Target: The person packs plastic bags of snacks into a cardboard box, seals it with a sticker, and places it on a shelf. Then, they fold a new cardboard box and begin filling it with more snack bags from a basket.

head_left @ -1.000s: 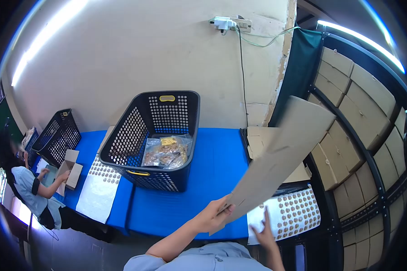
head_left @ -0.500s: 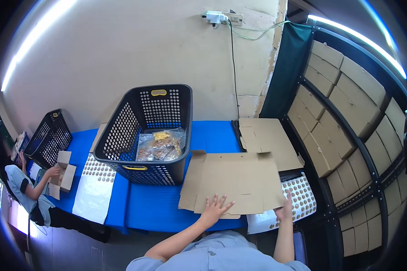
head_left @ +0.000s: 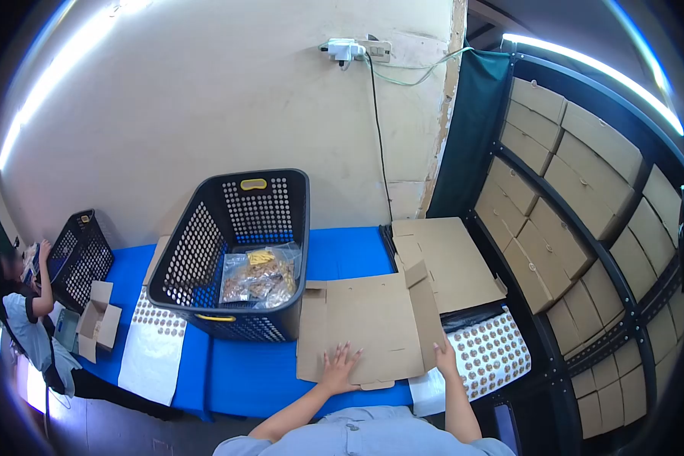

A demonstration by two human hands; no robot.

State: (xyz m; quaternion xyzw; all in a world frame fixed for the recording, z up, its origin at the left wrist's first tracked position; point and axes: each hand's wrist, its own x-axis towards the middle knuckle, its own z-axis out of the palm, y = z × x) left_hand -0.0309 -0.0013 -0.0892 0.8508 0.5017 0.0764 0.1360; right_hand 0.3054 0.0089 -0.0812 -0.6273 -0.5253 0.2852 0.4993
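A flat brown cardboard box blank [head_left: 365, 323] lies on the blue-covered table before me. Its right panel [head_left: 425, 319] is tilted up along a crease. My left hand [head_left: 340, 371] rests palm down on the blank's near left part, fingers spread. At the near right corner, my right hand [head_left: 446, 359] grips the edge of the raised panel between thumb and fingers. Just beyond the blank on the left stands a black perforated basket [head_left: 254, 330], holding clear plastic bags [head_left: 260, 275] with small brownish and yellow contents.
Right of the blank lie a sheet of round stickers [head_left: 494, 353] and more flat cardboard [head_left: 448, 262]. A rack of cardboard boxes [head_left: 585, 190] stands at right. Further left are another sticker sheet [head_left: 152, 357], an open carton [head_left: 99, 323], a second basket [head_left: 83, 258] and a co-worker [head_left: 38, 327].
The right panel of the blank has been folded up from flat, my right hand moving with it. My left hand has shifted slightly left. The co-worker's hand has left the open carton.
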